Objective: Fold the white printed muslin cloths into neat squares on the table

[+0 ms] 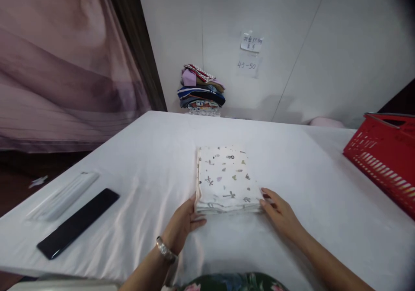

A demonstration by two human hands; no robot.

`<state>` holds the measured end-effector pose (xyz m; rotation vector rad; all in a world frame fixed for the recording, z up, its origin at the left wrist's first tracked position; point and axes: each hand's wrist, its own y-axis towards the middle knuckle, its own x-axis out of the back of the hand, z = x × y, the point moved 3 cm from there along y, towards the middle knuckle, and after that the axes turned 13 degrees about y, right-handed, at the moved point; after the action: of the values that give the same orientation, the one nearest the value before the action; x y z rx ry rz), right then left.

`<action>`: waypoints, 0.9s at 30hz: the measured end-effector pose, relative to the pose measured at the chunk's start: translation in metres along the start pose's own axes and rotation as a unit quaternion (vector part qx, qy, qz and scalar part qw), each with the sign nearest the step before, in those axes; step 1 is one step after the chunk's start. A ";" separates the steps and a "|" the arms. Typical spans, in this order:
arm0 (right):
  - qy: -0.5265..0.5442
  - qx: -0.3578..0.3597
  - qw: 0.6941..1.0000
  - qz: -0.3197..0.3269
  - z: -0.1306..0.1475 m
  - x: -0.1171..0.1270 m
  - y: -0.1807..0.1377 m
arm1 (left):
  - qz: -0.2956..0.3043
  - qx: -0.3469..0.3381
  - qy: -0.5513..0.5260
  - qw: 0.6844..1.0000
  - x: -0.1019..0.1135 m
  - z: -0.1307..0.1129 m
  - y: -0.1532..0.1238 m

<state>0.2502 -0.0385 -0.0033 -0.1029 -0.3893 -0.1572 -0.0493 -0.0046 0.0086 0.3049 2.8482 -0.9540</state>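
Observation:
A folded white cloth [227, 176] printed with small plant shapes lies flat in the middle of the white-covered table. Its layers show along the front and left edges. My left hand [183, 222], with a silver bracelet at the wrist, grips the cloth's near left corner; some fingers reach beneath it. At the near right corner, my right hand [277, 211] pinches the edge between thumb and fingers.
To the left lie a black flat strip [79, 222] and a clear plastic packet [66, 198]. A red basket [385, 152] stands at the right edge. Folded clothes [201, 87] are stacked beyond the table, by a wall with handwritten notes [249, 53]. A pinkish curtain [65, 66] hangs left.

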 end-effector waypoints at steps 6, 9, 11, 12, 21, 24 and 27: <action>0.232 -0.194 0.953 0.026 0.018 -0.006 0.005 | -0.041 -0.018 0.077 0.996 -0.001 -0.004 0.001; 0.312 -0.229 0.919 0.073 0.025 -0.006 0.008 | -0.027 -0.020 0.013 0.999 -0.001 -0.003 0.002; 0.350 -0.263 0.890 0.130 0.026 -0.008 0.008 | -0.003 -0.012 -0.051 0.999 -0.001 -0.002 0.002; 0.358 -0.287 0.876 0.148 0.025 -0.009 0.008 | 0.008 -0.005 -0.076 0.997 -0.001 -0.002 0.002; 0.400 -0.379 0.814 0.182 0.032 -0.027 0.001 | 0.063 0.051 -0.075 0.994 0.002 -0.002 0.004; 0.422 -0.387 0.803 0.163 0.035 -0.029 -0.006 | 0.076 0.055 -0.060 0.994 0.007 0.002 0.003; 0.421 -0.384 0.812 0.123 0.043 -0.025 -0.008 | 0.096 0.063 -0.065 0.991 0.008 -0.010 -0.003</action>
<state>0.2102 -0.0379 0.0275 -0.8535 0.6091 -0.0821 -0.0585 0.0000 0.0166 0.4994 2.5909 -1.0723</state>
